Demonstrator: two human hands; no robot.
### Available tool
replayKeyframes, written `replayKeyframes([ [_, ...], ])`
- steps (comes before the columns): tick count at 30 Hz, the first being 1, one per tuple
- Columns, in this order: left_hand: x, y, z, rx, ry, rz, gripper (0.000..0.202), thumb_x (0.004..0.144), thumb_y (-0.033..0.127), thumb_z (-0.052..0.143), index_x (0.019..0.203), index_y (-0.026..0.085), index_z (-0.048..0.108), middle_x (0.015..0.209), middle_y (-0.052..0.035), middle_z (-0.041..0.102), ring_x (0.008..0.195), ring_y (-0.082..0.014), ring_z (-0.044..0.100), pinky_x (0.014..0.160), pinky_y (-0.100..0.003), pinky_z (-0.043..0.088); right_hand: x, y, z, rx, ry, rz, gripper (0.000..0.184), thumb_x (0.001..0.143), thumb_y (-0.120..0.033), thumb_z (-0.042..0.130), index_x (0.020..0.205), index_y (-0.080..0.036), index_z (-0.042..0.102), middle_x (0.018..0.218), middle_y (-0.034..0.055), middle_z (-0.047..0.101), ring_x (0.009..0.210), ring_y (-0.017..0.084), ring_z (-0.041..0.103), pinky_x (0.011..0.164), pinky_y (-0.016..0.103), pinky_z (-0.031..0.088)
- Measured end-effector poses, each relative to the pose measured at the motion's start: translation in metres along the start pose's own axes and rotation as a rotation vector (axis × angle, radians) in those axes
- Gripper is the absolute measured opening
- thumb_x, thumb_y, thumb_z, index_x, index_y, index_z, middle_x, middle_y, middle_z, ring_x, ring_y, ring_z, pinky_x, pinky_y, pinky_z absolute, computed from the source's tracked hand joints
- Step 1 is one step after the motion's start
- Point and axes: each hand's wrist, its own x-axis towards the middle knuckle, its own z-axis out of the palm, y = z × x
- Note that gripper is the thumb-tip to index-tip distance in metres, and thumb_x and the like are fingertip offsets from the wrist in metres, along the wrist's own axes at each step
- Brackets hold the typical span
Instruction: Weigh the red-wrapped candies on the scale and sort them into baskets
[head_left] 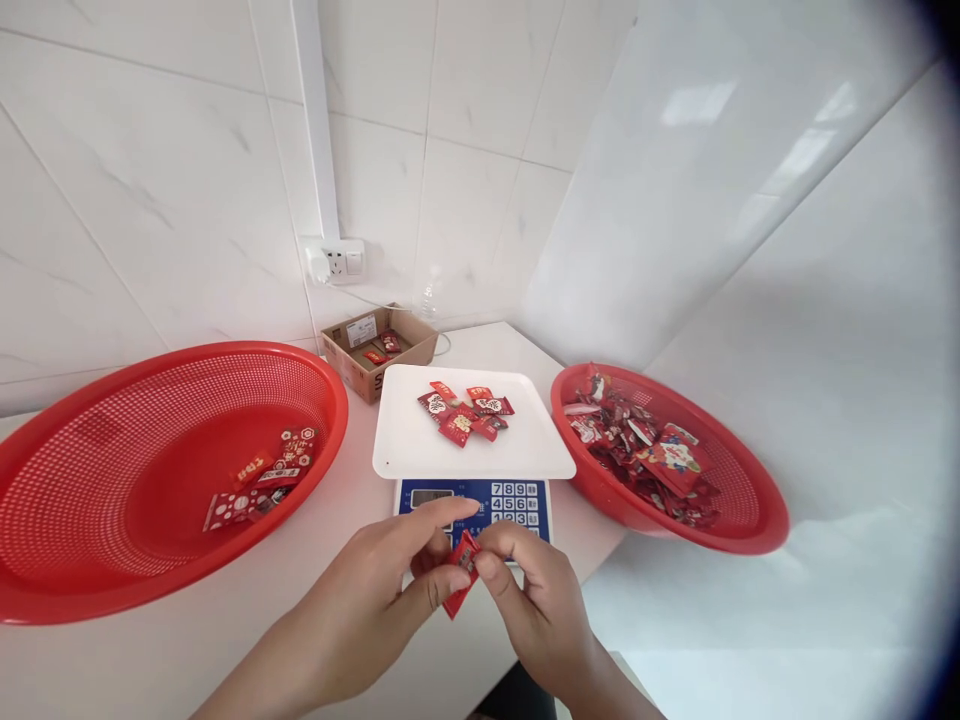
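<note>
My left hand (390, 580) and my right hand (536, 600) meet in front of the scale, both pinching one small red packet (461, 575) between thumbs and fingers. Just beyond them is the blue keypad of a digital scale (499, 500). Its white tray (405, 440) carries several small red packets (465, 412) near the middle.
A large red mesh basket (112, 590) on the left holds several red packets (262, 480). A smaller red basket (750, 520) on the right is piled with packets (645, 445). An open cardboard box (352, 365) stands behind the scale by the tiled wall with a socket (337, 262).
</note>
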Motion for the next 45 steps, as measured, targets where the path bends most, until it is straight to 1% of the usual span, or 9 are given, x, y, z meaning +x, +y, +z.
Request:
replayKeyframes([
  [3, 0.002, -0.003, -0.001, -0.012, 0.033, -0.025, 0.029, 0.092, 0.031, 0.043, 0.12, 0.031, 0.049, 0.075, 0.0033, 0.061, 0.07, -0.0135, 0.054, 0.065, -0.025, 0.043, 0.001, 0.004, -0.001, -0.037, -0.035, 0.026, 0.022, 0.094, -0.032, 0.043, 0.086, -0.02, 0.06, 0.075, 0.0022, 0.067, 0.065, 0.013, 0.062, 0.06, 0.022, 0.05],
  [7, 0.005, -0.007, -0.003, -0.149, 0.071, -0.092, 0.027, 0.09, 0.034, 0.045, 0.116, 0.028, 0.047, 0.066, 0.0052, 0.055, 0.063, -0.0136, 0.049, 0.059, -0.026, 0.04, 0.001, 0.007, -0.002, 0.003, -0.133, -0.127, 0.033, 0.091, -0.034, 0.052, 0.122, -0.023, 0.055, 0.108, 0.0085, 0.068, 0.092, 0.017, 0.066, 0.076, 0.027, 0.055],
  [12, 0.007, -0.005, -0.005, -0.192, 0.038, -0.108, 0.029, 0.087, 0.033, 0.051, 0.115, 0.027, 0.049, 0.072, 0.0042, 0.059, 0.069, -0.0141, 0.056, 0.065, -0.027, 0.044, 0.005, 0.013, -0.003, -0.005, -0.059, -0.182, 0.017, 0.089, -0.022, 0.055, 0.103, -0.024, 0.065, 0.094, 0.0039, 0.072, 0.086, 0.014, 0.067, 0.075, 0.023, 0.054],
  [18, 0.006, -0.01, -0.024, -0.075, 0.327, -0.092, 0.036, 0.088, 0.044, 0.049, 0.12, 0.029, 0.047, 0.094, -0.0004, 0.06, 0.084, -0.0164, 0.058, 0.071, -0.03, 0.048, 0.03, 0.047, -0.017, -0.295, 0.082, 0.165, 0.018, 0.088, -0.033, 0.053, 0.095, -0.021, 0.066, 0.096, 0.0053, 0.072, 0.089, 0.02, 0.067, 0.079, 0.033, 0.053],
  [25, 0.0, -0.016, -0.042, -0.047, 0.444, -0.066, 0.038, 0.086, 0.05, 0.051, 0.117, 0.028, 0.049, 0.099, -0.0026, 0.062, 0.094, -0.0204, 0.059, 0.078, -0.036, 0.049, 0.057, 0.079, -0.02, -0.53, -0.039, 0.219, 0.024, 0.088, -0.026, 0.045, 0.096, -0.022, 0.067, 0.1, 0.0062, 0.069, 0.095, 0.023, 0.062, 0.083, 0.038, 0.048],
  [28, -0.001, -0.016, -0.042, -0.052, 0.437, -0.066, 0.038, 0.086, 0.05, 0.051, 0.117, 0.028, 0.049, 0.099, -0.0028, 0.063, 0.095, -0.0208, 0.059, 0.079, -0.037, 0.049, 0.06, 0.082, -0.017, -0.562, -0.121, 0.217, 0.027, 0.089, -0.024, 0.044, 0.099, -0.021, 0.069, 0.102, 0.0072, 0.068, 0.096, 0.023, 0.06, 0.085, 0.039, 0.047],
  [33, 0.0, -0.017, -0.04, -0.074, 0.422, -0.05, 0.035, 0.086, 0.048, 0.053, 0.115, 0.027, 0.052, 0.098, -0.0032, 0.064, 0.098, -0.0216, 0.059, 0.08, -0.036, 0.049, 0.058, 0.087, -0.017, -0.524, -0.046, 0.148, 0.026, 0.087, -0.025, 0.047, 0.098, -0.025, 0.071, 0.103, 0.007, 0.063, 0.099, 0.023, 0.056, 0.089, 0.04, 0.045],
  [42, -0.001, -0.014, -0.04, -0.084, 0.359, -0.051, 0.033, 0.088, 0.046, 0.05, 0.115, 0.027, 0.048, 0.092, -0.0015, 0.063, 0.09, -0.0183, 0.059, 0.08, -0.035, 0.046, 0.069, 0.085, -0.006, -0.542, -0.094, 0.167, 0.025, 0.088, -0.022, 0.045, 0.092, -0.022, 0.07, 0.097, 0.0069, 0.066, 0.096, 0.024, 0.057, 0.087, 0.041, 0.047],
  [45, -0.002, -0.015, -0.041, -0.089, 0.365, -0.055, 0.036, 0.088, 0.047, 0.049, 0.118, 0.027, 0.048, 0.094, -0.0022, 0.063, 0.093, -0.0191, 0.059, 0.081, -0.035, 0.045, 0.077, 0.089, -0.006, -0.562, -0.032, 0.124, 0.028, 0.089, -0.029, 0.047, 0.104, -0.022, 0.069, 0.113, 0.0096, 0.063, 0.109, 0.026, 0.054, 0.096, 0.044, 0.043],
])
